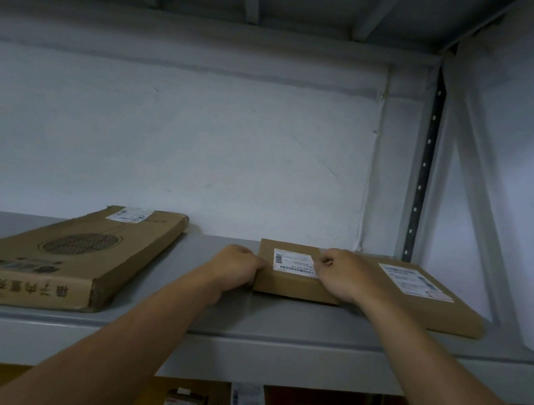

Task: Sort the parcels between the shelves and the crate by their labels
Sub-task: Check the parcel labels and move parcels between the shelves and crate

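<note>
Both hands (286,271) clasping one small parcel (292,280), three parcels on grey shelf (275,321)

small parcel (293,274) on shelf (276,318), apparently touching right parcel (418,294)

A pale, scuffed wall (171,139) backs the grey metal shelf (276,318). A perforated upright (422,177) stands at its right rear corner. Light is dim.

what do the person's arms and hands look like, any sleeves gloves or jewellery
Both forearms are bare as far as the picture shows: no sleeve edge comes into view. The left hand and the right hand wear no gloves. No watch, bracelet or strap shows at either wrist, and no ring can be made out on the fingers, though the light is dim and they are curled.
</note>
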